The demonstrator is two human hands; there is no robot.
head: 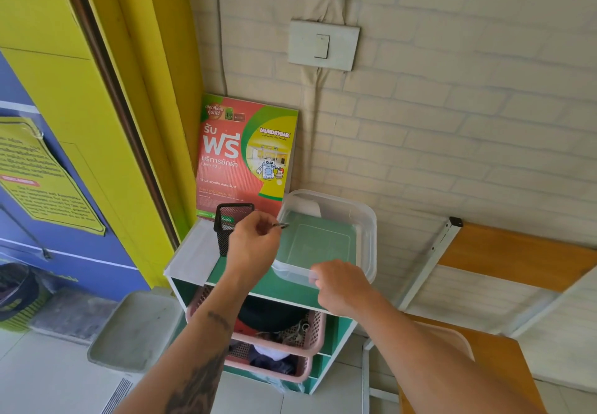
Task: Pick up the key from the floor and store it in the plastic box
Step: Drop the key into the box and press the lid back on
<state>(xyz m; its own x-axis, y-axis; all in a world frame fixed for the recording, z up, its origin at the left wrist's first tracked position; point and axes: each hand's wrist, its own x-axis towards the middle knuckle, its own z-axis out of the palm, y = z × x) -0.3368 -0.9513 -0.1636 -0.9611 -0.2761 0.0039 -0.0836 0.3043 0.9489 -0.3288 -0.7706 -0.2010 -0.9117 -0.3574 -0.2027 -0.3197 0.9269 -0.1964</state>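
Note:
A clear plastic box [365, 219] without a lid stands on top of a small green shelf unit [190, 258]. My left hand [252, 239] is pinched on a small dark metal key [280, 225], holding it just above the box's left rim. The key tip points right, into the box opening. My right hand [342, 284] grips the box's near rim at its front right side. The inside of the box looks bare apart from a white shape at its back corner.
A black mesh pen holder [226, 223] stands left of the box, right behind my left hand. A red and green laundry poster [242, 155] leans on the brick wall. Pink baskets [310, 333] fill the shelves below. A wooden desk [517, 255] stands to the right.

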